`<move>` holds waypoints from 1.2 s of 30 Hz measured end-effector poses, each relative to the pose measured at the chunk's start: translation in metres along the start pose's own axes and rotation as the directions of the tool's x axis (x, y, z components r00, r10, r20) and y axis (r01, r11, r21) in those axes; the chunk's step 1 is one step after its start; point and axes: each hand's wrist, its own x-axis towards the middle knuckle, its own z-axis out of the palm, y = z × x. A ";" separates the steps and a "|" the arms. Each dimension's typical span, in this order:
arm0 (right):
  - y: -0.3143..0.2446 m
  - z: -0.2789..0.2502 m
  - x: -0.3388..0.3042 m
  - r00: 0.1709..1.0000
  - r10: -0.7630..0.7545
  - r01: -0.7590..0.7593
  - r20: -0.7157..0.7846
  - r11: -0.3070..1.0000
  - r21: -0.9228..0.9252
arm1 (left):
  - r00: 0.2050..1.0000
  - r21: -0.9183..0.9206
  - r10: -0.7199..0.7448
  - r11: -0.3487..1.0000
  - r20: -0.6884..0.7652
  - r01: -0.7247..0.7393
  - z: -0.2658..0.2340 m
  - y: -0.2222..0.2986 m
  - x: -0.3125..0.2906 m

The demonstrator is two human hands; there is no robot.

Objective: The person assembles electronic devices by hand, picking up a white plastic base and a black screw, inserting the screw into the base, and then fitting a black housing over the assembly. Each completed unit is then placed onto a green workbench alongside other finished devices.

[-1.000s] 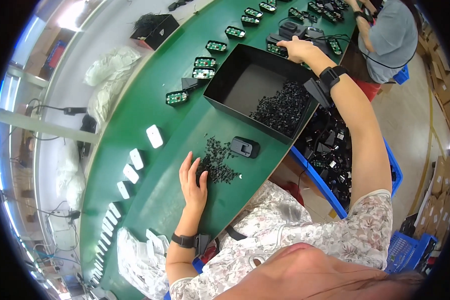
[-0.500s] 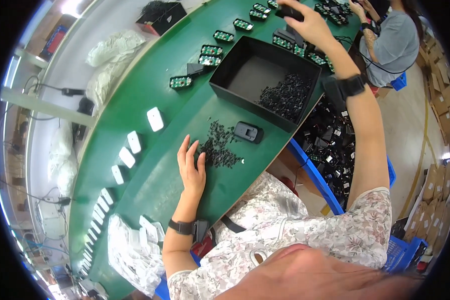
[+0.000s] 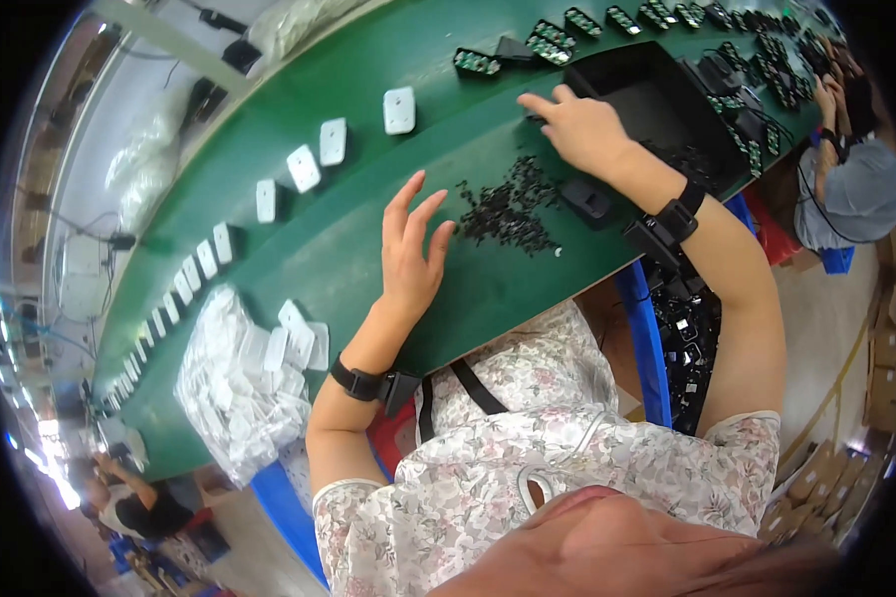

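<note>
My left hand (image 3: 411, 254) is open over the green table (image 3: 348, 261), fingers spread, left of a loose pile of small black parts (image 3: 513, 207). It holds nothing. My right hand (image 3: 589, 137) is beyond the pile, by the left side of a black open box (image 3: 639, 82). A dark edge shows under its fingers; most of that thing is hidden, and I cannot make out its kind. A black plastic housing (image 3: 587, 202) lies just right of the pile, beneath my right forearm. More small black parts (image 3: 682, 159) lie inside the box.
White rectangular cases (image 3: 334, 141) stand in a curved row along the left. A clear bag of white plastic pieces (image 3: 244, 383) lies near left. Black housings with green circuit boards (image 3: 551, 42) line the far side. A blue bin (image 3: 642, 318) stands below the edge. A co-worker (image 3: 851, 189) sits at right.
My right hand has come back from the far right, where it held a black housing, to beside the box. My left hand stays open near the pile. The whole view has shifted left.
</note>
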 end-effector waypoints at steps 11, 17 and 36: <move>-0.006 -0.011 -0.008 0.991 0.053 -0.041 0.123 0.995 -0.093 | 0.974 0.125 -0.206 0.968 -0.093 0.217 -0.088 -0.010 -0.077; -0.035 -0.059 -0.051 0.976 0.020 -0.035 -0.215 0.997 -0.067 | 0.870 0.403 -0.405 0.773 -0.281 0.490 -0.151 -0.020 -0.128; -0.109 -0.012 -0.059 0.970 0.155 -0.026 -0.187 0.830 0.558 | 0.889 0.680 -0.458 0.659 0.024 0.321 -0.174 -0.033 -0.111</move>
